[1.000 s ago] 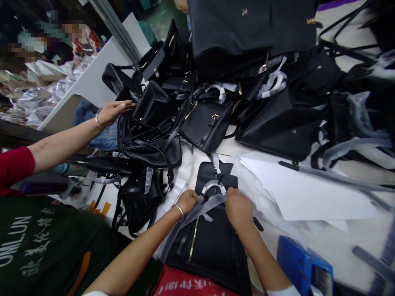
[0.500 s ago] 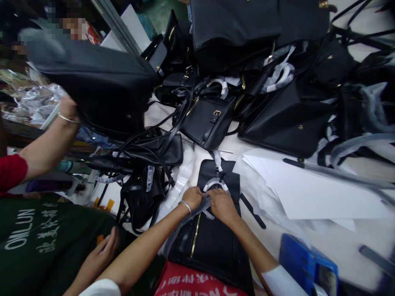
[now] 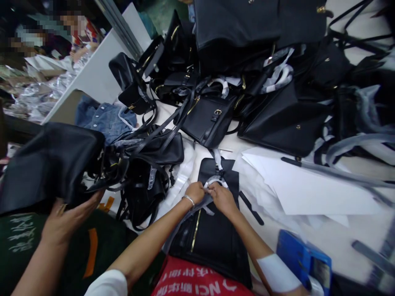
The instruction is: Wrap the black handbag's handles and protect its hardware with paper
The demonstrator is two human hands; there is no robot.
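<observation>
A black backpack-style bag (image 3: 216, 236) with a gold zipper lies in front of me, its near end against the red apron. Its top handle (image 3: 216, 179) is wrapped in whitish plastic. Just below the handle, my left hand (image 3: 195, 193) is closed, pinching clear plastic wrap (image 3: 203, 201) that trails toward the lower left. My right hand (image 3: 220, 198) meets it from the other side, fingertips pinched on the same wrap. Both hands almost touch, and their fingers partly hide what lies between them.
A co-worker's hand (image 3: 66, 218) at left holds up a black bag (image 3: 52, 160). More black bags (image 3: 206, 119) crowd the far side. White paper sheets (image 3: 311, 185), a black strip (image 3: 251, 209) and a blue device (image 3: 304, 259) lie at right. A denim garment (image 3: 101, 117) lies at left.
The co-worker's black bag has come down and to the left, uncovering the denim garment and another small bag. My hands stay at the handle with little visible movement.
</observation>
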